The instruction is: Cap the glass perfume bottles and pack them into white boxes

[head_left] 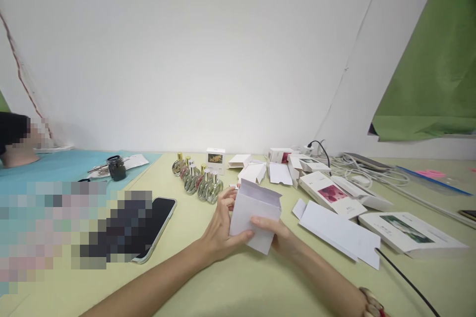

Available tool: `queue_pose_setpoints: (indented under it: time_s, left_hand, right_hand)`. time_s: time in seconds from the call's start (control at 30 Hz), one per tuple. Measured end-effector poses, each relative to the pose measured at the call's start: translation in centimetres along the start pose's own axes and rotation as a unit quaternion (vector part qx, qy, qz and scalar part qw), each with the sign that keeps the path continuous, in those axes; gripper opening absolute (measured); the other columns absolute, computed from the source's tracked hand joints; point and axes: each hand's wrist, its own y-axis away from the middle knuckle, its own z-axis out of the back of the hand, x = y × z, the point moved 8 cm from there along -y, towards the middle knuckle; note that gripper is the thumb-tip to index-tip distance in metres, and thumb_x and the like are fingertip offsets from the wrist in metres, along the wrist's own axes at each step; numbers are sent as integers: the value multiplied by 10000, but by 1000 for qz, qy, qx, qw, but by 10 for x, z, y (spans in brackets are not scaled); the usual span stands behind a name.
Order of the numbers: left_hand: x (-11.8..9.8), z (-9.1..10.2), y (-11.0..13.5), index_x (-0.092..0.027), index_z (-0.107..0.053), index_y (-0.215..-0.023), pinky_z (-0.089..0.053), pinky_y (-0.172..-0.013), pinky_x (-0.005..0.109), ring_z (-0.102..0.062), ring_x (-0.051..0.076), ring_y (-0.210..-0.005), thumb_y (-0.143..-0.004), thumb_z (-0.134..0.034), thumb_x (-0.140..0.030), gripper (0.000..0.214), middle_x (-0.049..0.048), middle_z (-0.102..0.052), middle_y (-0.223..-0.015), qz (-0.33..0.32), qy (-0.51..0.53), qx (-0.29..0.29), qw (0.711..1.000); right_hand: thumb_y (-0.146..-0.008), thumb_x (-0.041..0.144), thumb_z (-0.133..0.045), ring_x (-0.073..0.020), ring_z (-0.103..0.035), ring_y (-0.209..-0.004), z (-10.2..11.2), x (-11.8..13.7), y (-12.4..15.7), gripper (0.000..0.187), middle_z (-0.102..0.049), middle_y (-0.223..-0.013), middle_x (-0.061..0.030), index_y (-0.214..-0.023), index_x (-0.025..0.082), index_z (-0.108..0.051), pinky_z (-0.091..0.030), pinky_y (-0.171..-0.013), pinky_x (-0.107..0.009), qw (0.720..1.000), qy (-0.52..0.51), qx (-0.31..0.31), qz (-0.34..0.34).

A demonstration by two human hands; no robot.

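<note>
A small white paper box (253,205) is held up between both hands, tilted, with its upper end open. My left hand (224,223) grips its left side, the thumb across the near face and the fingers partly hidden behind. From the right, my right hand (278,232) holds it with the thumb on the same face; its other fingers are out of sight behind the box. Just beyond my left hand stand several round glass bottles (192,183) with gold and silver caps. A white box with a dark picture (215,162) stands behind them.
Flat white cartons (338,230), a carton with a pink picture (332,195) and one with a green picture (405,233) lie right. Tangled white cables (359,171) lie behind. At left are a phone (156,225), a dark jar (116,167) and another person's arm (20,154).
</note>
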Motion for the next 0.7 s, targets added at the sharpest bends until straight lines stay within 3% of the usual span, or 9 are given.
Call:
queue_pose_setpoints:
  time_s: [0.27, 0.4, 0.47, 0.57, 0.7]
  left_hand:
    - [7, -5, 0, -194, -170, -1206, -356, -918, 438, -159, 271, -1284, -766, -546, -388, 610, 177, -115, -1352, 29, -5, 7, 1000]
    - [14, -7, 2, -183, -63, -1318, -302, -975, 462, -218, 270, -1272, -771, -531, -405, 753, 186, -106, -1388, 53, -12, 18, 998]
    - [17, -6, 3, -175, -16, -1345, -245, -1012, 479, -181, 282, -1290, -755, -545, -422, 831, 183, -123, -1395, 64, -39, 14, 997]
    - [12, -7, 1, -159, 35, -1365, -205, -1035, 485, -125, 298, -1310, -713, -580, -444, 941, 181, -96, -1416, 64, -80, 30, 994]
    - [-4, -25, 0, -202, -115, -1382, -203, -1043, 463, -139, 276, -1317, -756, -527, -366, 767, 112, -160, -1433, 30, -121, 149, 981]
  right_hand:
    - [-625, 413, -625, -254, -525, -1033, -6, -4, 2, 580, -561, -1119, -106, -1143, 171, -533, -412, -905, -396, 999, -32, 16, -24]
    - [-644, 385, -624, -241, -535, -1012, -5, -4, 2, 560, -563, -1115, -96, -1155, 183, -515, -427, -882, -379, 999, -32, 9, -13]
    - [-639, 381, -636, -236, -558, -956, 5, -4, 0, 544, -582, -1074, -91, -1131, 180, -522, -453, -833, -367, 999, -32, -39, -1]
    - [-635, 396, -636, -235, -577, -884, 37, -1, -2, 499, -609, -993, -94, -1058, 146, -551, -480, -762, -345, 983, -53, -172, 21]
    - [-636, 412, -617, -217, -569, -928, 84, 10, -1, 513, -586, -1076, -61, -1072, 154, -534, -490, -751, -289, 934, -80, -339, 80]
